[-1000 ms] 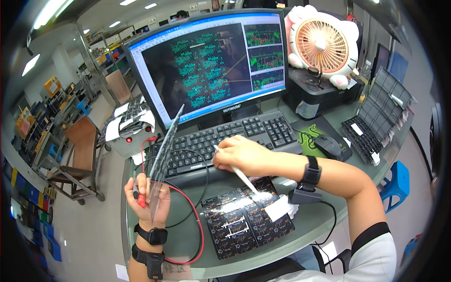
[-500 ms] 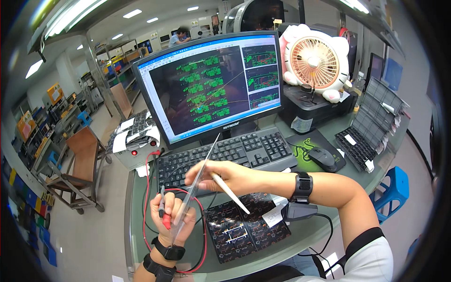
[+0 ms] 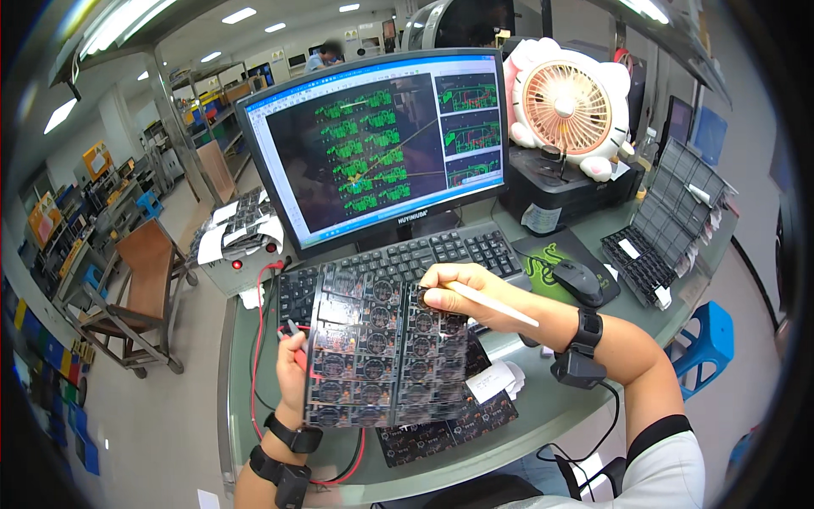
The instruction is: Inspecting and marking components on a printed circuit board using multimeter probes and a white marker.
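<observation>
The fingers of the left hand (image 3: 292, 373) are closed on the left edge of a dark circuit panel (image 3: 386, 348), together with a red probe (image 3: 298, 355), and hold the panel up flat toward the camera over the front of the table (image 3: 543, 416). The right hand (image 3: 462, 287) pinches the panel's upper right edge, with a white pen-like stick (image 3: 496, 304) gripped in the same fingers and pointing out to the right. Each wrist wears a dark band, two on the left and one on the right.

Beneath the lifted panel, a second dark panel (image 3: 449, 428) lies on the grey-green table with a white paper slip (image 3: 496, 379) on it. Behind them sit one black keyboard (image 3: 424, 259), one monitor (image 3: 381, 148) showing green board layouts, one mouse (image 3: 581, 280) on a dark pad, one pink desk fan (image 3: 566, 106) on a black box, and an open black compartment tray (image 3: 670, 225) at the right. Red leads (image 3: 254, 339) run to a small grey box (image 3: 242, 263) at the left.

The room is a workshop: a brown chair (image 3: 136, 297), shelving with coloured bins, ceiling strip lights, a blue stool (image 3: 708, 335).
</observation>
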The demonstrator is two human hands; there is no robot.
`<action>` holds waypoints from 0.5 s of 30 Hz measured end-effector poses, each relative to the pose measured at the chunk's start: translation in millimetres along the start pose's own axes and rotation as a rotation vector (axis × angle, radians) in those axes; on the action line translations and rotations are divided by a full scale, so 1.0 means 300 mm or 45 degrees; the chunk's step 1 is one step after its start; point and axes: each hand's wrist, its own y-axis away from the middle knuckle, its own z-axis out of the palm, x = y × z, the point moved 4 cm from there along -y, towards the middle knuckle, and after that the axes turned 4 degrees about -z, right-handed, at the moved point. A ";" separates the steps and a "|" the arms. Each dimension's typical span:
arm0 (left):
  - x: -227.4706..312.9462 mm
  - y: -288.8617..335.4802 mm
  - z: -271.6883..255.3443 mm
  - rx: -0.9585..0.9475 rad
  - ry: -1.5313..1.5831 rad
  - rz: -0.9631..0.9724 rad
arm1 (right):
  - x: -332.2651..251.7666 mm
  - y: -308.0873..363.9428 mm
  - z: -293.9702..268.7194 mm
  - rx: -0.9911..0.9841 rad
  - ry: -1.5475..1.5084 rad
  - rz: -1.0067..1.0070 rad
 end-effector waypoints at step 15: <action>0.048 -0.019 0.035 -0.121 -0.039 0.241 | 0.159 -0.007 -0.001 -0.253 0.531 0.053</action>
